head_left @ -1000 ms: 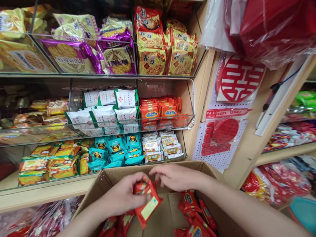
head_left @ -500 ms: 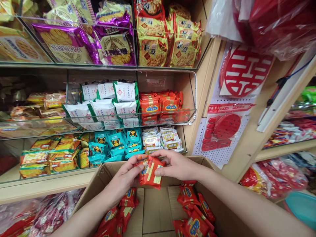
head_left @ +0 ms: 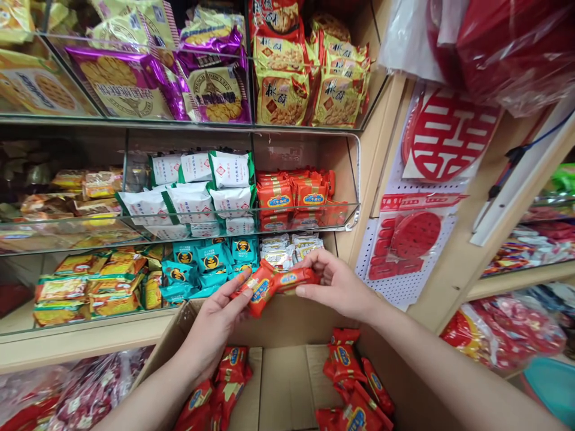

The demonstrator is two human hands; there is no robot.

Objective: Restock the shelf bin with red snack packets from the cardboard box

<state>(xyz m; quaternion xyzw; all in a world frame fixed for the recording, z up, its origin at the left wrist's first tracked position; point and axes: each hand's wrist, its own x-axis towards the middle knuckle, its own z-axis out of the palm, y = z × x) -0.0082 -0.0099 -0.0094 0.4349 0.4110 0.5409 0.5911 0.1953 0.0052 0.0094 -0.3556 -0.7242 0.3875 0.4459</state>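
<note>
My left hand (head_left: 215, 323) and my right hand (head_left: 336, 284) together hold a small stack of red-orange snack packets (head_left: 272, 284) above an open cardboard box (head_left: 287, 326). Both hands are closed on the packets, fingers pinching their ends. More of the same red packets (head_left: 354, 383) lie in the box at left and right. On the middle glass shelf, straight above my hands, a bin holds matching red-orange packets (head_left: 291, 194).
Glass shelves (head_left: 179, 230) carry white-green packets (head_left: 202, 191), teal packets (head_left: 206, 263), yellow-orange packs (head_left: 94, 284) and large biscuit bags (head_left: 215, 90). Red paper decorations (head_left: 449, 134) hang on a pegboard to the right. Plastic-wrapped red goods (head_left: 503, 332) fill the right shelves.
Both hands have risen out of the box with the red packets, from inside its rim up toward the shelf front. My view has tilted slightly.
</note>
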